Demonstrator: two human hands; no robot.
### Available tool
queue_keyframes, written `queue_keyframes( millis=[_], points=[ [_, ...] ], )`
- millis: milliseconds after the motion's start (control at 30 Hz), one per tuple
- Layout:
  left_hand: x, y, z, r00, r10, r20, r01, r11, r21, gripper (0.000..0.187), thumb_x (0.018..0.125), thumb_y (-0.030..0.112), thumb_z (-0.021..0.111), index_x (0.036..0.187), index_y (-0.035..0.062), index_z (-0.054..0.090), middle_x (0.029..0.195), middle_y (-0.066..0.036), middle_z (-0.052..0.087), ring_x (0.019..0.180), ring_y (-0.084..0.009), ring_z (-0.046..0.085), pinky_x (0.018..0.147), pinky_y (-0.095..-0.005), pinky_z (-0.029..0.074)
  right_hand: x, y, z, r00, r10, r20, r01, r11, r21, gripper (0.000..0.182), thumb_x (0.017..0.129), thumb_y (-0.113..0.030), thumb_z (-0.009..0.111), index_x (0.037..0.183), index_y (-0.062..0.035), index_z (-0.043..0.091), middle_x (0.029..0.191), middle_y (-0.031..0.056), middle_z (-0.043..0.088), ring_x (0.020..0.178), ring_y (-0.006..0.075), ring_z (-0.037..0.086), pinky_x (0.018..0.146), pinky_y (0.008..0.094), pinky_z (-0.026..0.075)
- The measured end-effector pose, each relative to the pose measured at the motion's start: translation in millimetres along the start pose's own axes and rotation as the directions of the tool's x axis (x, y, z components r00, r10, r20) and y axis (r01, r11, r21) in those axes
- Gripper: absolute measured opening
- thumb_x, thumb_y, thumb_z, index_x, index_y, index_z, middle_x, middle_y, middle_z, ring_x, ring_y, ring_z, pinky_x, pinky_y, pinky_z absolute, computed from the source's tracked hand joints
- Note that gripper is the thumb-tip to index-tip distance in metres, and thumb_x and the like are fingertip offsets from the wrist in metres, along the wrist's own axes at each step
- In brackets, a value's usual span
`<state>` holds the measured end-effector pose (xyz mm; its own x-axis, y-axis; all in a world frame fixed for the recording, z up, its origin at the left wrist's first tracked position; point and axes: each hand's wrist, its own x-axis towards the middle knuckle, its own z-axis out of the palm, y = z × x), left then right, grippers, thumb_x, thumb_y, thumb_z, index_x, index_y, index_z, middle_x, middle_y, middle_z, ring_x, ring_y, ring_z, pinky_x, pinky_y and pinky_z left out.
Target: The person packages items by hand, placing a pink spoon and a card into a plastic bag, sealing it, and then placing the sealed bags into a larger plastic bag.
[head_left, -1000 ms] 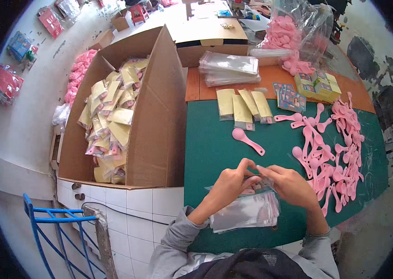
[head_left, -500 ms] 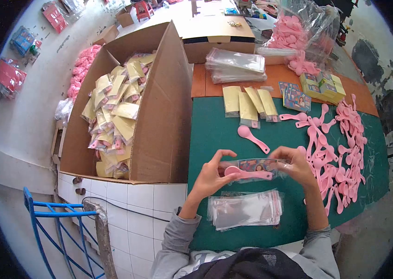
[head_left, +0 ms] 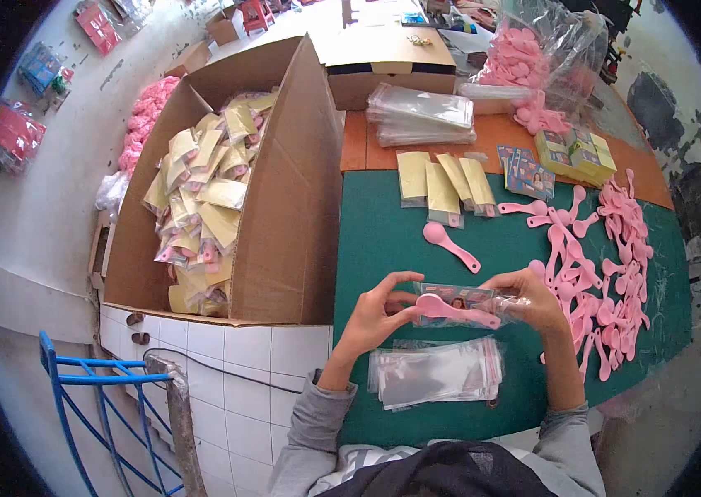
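Observation:
Between my hands a clear plastic packet (head_left: 473,296) with a colourful printed card lies level above the green table. A pink spoon (head_left: 450,310) sits along its near side, bowl toward the left. My left hand (head_left: 385,313) pinches the packet and spoon at the bowl end. My right hand (head_left: 529,300) has its fingers closed on the packet's right end, near the spoon's handle tip. Just below is a stack of clear plastic bags (head_left: 437,374). A single pink spoon (head_left: 452,247) lies above my hands on the green surface.
Many pink spoons (head_left: 607,306) are heaped on the right. Packed yellow-backed packets (head_left: 443,195), printed cards (head_left: 529,176) and more clear bags (head_left: 421,108) lie farther back. A large cardboard box (head_left: 288,207) of packets stands left, beyond a blue metal frame (head_left: 110,381).
The spoon has shifted right relative to my left hand, and its handle end is now closer to my right hand. The packet has moved slightly right and down.

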<state>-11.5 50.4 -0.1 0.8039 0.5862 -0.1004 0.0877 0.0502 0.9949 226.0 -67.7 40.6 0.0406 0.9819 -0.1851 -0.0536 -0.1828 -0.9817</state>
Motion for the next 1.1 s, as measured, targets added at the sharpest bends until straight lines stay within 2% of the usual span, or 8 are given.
queue_keyframes(
  millis=[167, 233, 467, 733, 833, 867, 967, 1100],
  points=[
    [-6.3, 3.7, 12.0, 0.986, 0.026, -0.164, 0.043, 0.912, 0.408, 0.046, 0.087, 0.008, 0.059, 0.128, 0.0036, 0.039, 0.092, -0.013, 0.067, 0.081, -0.0177, 0.066, 0.068, -0.0267, 0.052, -4.5, 4.9, -6.1, 0.976, -0.031, -0.217, -0.056, 0.922, -0.383, 0.022, 0.073, -0.003, 0.065, 0.095, 0.0022, 0.064, 0.083, 0.0085, 0.065, 0.076, 0.0135, 0.061, 0.065, 0.0237, 0.048],
    [-11.7, 2.3, 22.5, 0.99, -0.113, -0.086, 0.124, 0.983, 0.138, 0.055, 0.09, 0.012, 0.055, 0.136, 0.007, 0.025, 0.091, -0.015, 0.067, 0.082, -0.0205, 0.067, 0.07, -0.0301, 0.054, -3.5, -1.2, 8.7, 0.93, -0.174, -0.325, -0.087, 0.753, -0.652, 0.03, 0.074, -0.003, 0.065, 0.103, 0.0018, 0.062, 0.09, 0.013, 0.066, 0.081, 0.018, 0.063, 0.068, 0.0253, 0.05],
    [-32.6, -4.7, 29.2, 0.962, -0.246, 0.123, 0.274, 0.88, -0.387, 0.074, 0.098, 0.018, 0.039, 0.14, 0.015, -0.021, 0.113, -0.023, 0.056, 0.1, -0.028, 0.061, 0.081, -0.0378, 0.053, -5.9, -12.3, 43.2, 0.947, -0.179, 0.267, 0.307, 0.756, -0.579, 0.057, 0.07, -0.012, 0.072, 0.123, -0.0038, 0.051, 0.128, 0.02, 0.046, 0.112, 0.0356, 0.051, 0.089, 0.0378, 0.046],
    [-16.6, -14.5, 21.4, 0.961, -0.277, -0.014, 0.234, 0.836, -0.497, 0.074, 0.094, 0.007, 0.041, 0.142, 0.0159, -0.014, 0.113, -0.018, 0.054, 0.095, -0.022, 0.06, 0.076, -0.0348, 0.054, -9.3, -23.3, 53.1, 0.795, -0.25, 0.553, 0.564, 0.642, -0.52, 0.055, 0.074, -0.005, 0.065, 0.126, -0.008, 0.048, 0.127, 0.0179, 0.044, 0.116, 0.0331, 0.047, 0.095, 0.042, 0.042],
    [-14.4, -11.8, 19.3, 0.96, -0.279, -0.021, 0.238, 0.857, -0.457, 0.076, 0.092, 0.007, 0.047, 0.144, 0.0159, -0.007, 0.111, -0.017, 0.057, 0.097, -0.0209, 0.06, 0.073, -0.0326, 0.054, -2.2, -11.0, 53.5, 0.988, -0.15, -0.03, 0.131, 0.935, -0.33, 0.056, 0.076, -0.008, 0.066, 0.127, -0.0045, 0.045, 0.124, 0.0189, 0.046, 0.109, 0.0271, 0.053, 0.086, 0.0388, 0.048],
    [-15.0, -11.6, 18.7, 0.954, -0.299, -0.012, 0.265, 0.862, -0.431, 0.075, 0.092, 0.007, 0.046, 0.144, 0.0157, -0.008, 0.109, -0.017, 0.058, 0.097, -0.0208, 0.06, 0.072, -0.0324, 0.054, 2.1, 4.2, 47.3, 0.981, -0.175, -0.086, 0.111, 0.864, -0.492, 0.053, 0.079, -0.007, 0.065, 0.127, -0.0019, 0.043, 0.111, 0.0166, 0.055, 0.092, 0.0199, 0.06, 0.073, 0.0328, 0.053],
    [-17.5, -14.0, 17.3, 0.949, -0.313, 0.049, 0.314, 0.908, -0.278, 0.077, 0.094, 0.01, 0.046, 0.143, 0.0136, -0.013, 0.108, -0.018, 0.059, 0.095, -0.0202, 0.06, 0.07, -0.0314, 0.053, 9.5, 30.5, 42.4, 0.967, 0.253, 0.02, -0.254, 0.962, 0.096, 0.047, 0.082, -0.005, 0.062, 0.124, 0.0007, 0.043, 0.095, 0.0127, 0.061, 0.075, 0.0166, 0.062, 0.065, 0.028, 0.052],
    [-38.3, -22.6, 22.9, 0.951, -0.275, 0.142, 0.31, 0.844, -0.438, 0.08, 0.095, 0.016, 0.047, 0.143, 0.0116, -0.017, 0.112, -0.019, 0.059, 0.094, -0.0214, 0.062, 0.071, -0.0314, 0.054, 15.7, 48.3, 49.8, 0.98, 0.072, -0.185, -0.076, 0.997, -0.014, 0.036, 0.082, -0.004, 0.061, 0.115, 0.001, 0.049, 0.087, 0.01, 0.061, 0.068, 0.0149, 0.06, 0.062, 0.0259, 0.051]
  ],
)
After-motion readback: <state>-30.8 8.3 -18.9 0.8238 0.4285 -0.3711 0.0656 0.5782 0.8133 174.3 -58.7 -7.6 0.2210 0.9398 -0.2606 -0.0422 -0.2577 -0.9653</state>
